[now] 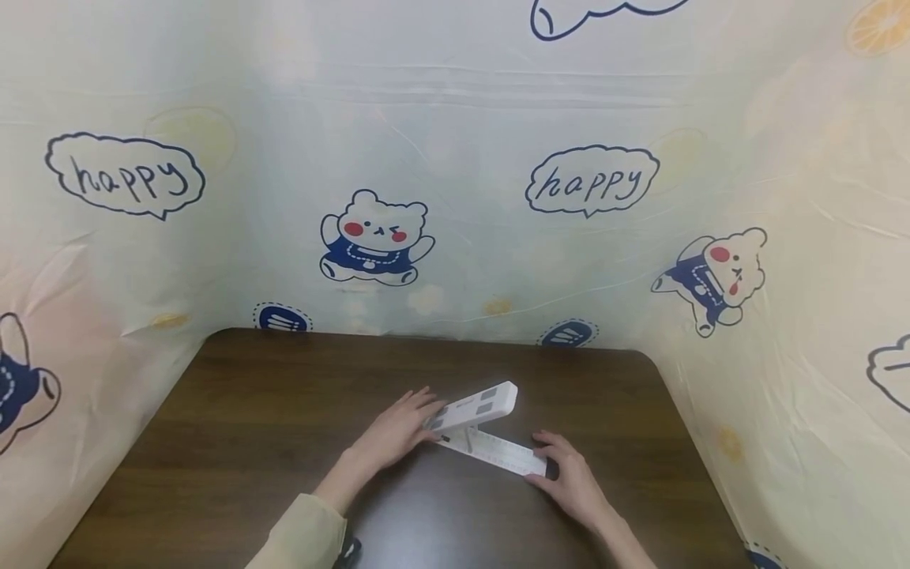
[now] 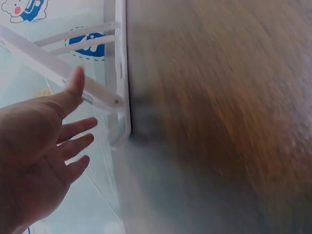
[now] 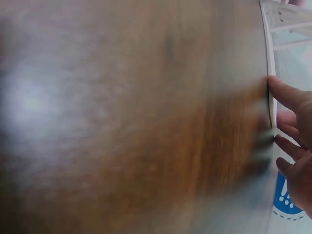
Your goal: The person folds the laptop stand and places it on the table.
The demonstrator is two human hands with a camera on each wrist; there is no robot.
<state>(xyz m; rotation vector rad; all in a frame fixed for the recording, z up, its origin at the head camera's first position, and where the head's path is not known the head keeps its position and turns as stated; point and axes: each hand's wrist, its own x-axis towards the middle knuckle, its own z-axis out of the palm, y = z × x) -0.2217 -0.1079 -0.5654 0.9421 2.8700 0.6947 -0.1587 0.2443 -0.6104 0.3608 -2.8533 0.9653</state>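
Head view: white stand (image 1: 478,408) between hands (image 1: 395,431) (image 1: 574,484).

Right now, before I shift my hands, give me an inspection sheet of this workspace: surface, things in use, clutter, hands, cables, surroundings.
Surface: dark brown wood-grain table, reflecting light near the front.
Things in use: white folding stand, two long arms open in a V, grey patches on the upper one.
Clutter: small black object beside the pale green sleeve, too hidden to identify.
Hands: left hand at the stand's hinged end; right hand grips the lower arm's free end.
Cables: nothing seen.
Surroundings: pale fabric-like backdrop printed with bears and "happy" bubbles.
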